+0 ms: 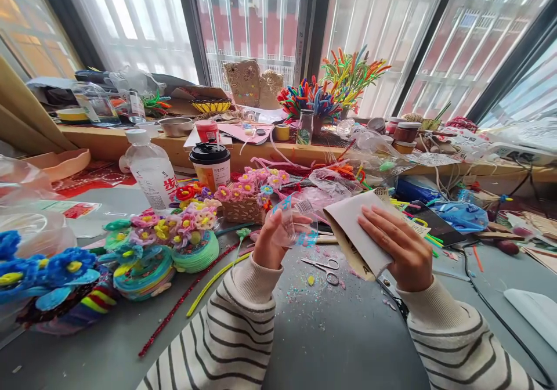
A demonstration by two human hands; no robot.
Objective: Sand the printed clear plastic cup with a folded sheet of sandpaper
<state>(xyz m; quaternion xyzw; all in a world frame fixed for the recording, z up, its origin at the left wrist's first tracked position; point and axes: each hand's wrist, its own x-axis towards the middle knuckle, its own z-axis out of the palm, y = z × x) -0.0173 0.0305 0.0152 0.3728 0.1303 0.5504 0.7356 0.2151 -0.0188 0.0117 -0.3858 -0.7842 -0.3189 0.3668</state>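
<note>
My left hand is wrapped round a clear plastic cup-like piece with blue print and a barcode. My right hand grips a folded sheet of sandpaper, pale outside with a tan printed inner face; lettering reading "abrasive" shows near its top corner. Its thumb is hidden behind the sheet. A gap separates the sandpaper from the plastic piece. Small scissors lie on the grey table below and between both hands, among glitter and scraps. A red glittery pipe cleaner and a yellow-green one rest beside my left forearm.
Pipe-cleaner flower pots and blue flowers crowd the left. Behind them stand a water bottle, a lidded drink cup and a basket of pink flowers. A black cable runs along the right.
</note>
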